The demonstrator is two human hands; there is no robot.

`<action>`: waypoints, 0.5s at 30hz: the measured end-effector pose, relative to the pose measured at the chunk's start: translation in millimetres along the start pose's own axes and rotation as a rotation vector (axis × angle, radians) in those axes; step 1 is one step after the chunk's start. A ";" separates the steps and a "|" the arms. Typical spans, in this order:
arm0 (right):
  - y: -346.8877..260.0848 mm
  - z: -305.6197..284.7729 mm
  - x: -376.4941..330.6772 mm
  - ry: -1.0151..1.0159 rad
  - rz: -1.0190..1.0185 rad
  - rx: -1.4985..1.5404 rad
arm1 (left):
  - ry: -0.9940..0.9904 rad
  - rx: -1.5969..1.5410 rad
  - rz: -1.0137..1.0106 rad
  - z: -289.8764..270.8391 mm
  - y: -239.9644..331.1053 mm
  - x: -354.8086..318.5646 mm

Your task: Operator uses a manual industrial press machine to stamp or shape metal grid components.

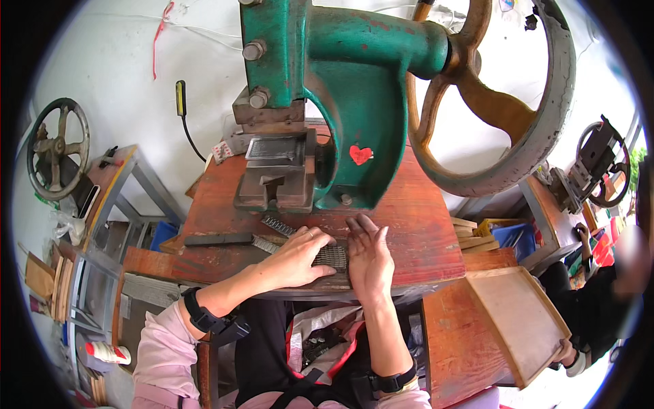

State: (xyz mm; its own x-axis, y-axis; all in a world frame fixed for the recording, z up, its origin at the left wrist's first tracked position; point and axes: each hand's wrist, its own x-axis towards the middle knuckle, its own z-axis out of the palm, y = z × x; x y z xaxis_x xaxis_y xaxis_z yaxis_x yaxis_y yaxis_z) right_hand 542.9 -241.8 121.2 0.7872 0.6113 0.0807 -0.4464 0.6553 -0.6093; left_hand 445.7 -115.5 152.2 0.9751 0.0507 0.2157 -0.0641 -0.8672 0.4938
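On the red-brown wooden table, my left hand [300, 258] curls its fingers and thumb about a grey block of small ridged metal pieces [332, 258] set in close rows. Against the block's right side rests my right hand [370, 258], its fingers stretched out toward the press. A dark flat bar [218, 239] lies left of my left hand. Beside it are a row of thin metal pieces [264, 244] and another ridged strip [278, 225]. Beyond both hands stands a green hand press [361, 136], with a metal die plate [276, 151] under its ram.
A large handwheel [501, 177] hangs over the table's right. Lower right, a person in black [589, 307] has a hand on a shallow wooden tray [521, 320]. An open bag [323, 341] lies below the table edge. Another wheeled press [58, 146] stands at left.
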 end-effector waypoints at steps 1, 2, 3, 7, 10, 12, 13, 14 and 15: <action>0.2 2.6 -0.3 -0.045 0.075 -0.080 | -0.008 -0.004 0.004 -0.2 -0.7 0.0; -3.5 3.8 -0.4 -0.051 0.073 -0.078 | 0.001 -0.007 0.023 -1.2 -1.7 -0.7; -8.4 4.5 -2.0 -0.124 0.107 -0.133 | -0.014 0.003 0.013 -1.7 -2.1 -1.5; -29.1 0.8 -9.3 -0.435 -0.011 -0.989 | 0.031 -0.030 0.037 -6.4 -0.8 -12.8; -35.0 -4.5 -11.7 -0.634 -0.274 -1.541 | 0.013 -0.045 -0.010 -12.8 0.1 -29.2; -33.5 -5.5 -11.1 -0.596 -0.275 -1.537 | 0.043 0.042 -0.052 -9.4 4.0 -37.8; -32.1 -4.5 -11.6 -0.606 -0.257 -1.549 | 0.082 0.094 -0.004 -8.0 5.1 -40.4; -31.5 -2.4 -11.9 -0.564 -0.286 -1.528 | 0.097 0.142 0.017 -7.2 6.2 -42.3; -31.8 0.5 -13.3 -0.511 -0.315 -1.507 | 0.104 0.140 0.036 -7.0 7.4 -44.6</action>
State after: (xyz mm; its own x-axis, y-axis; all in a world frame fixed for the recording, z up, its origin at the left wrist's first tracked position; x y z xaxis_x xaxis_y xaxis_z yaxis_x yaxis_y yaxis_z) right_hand 546.4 -270.5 139.9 0.4088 0.8215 0.3975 0.7385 -0.0419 -0.6730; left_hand 400.2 -120.7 152.1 0.9451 0.0634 0.3205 -0.0608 -0.9297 0.3633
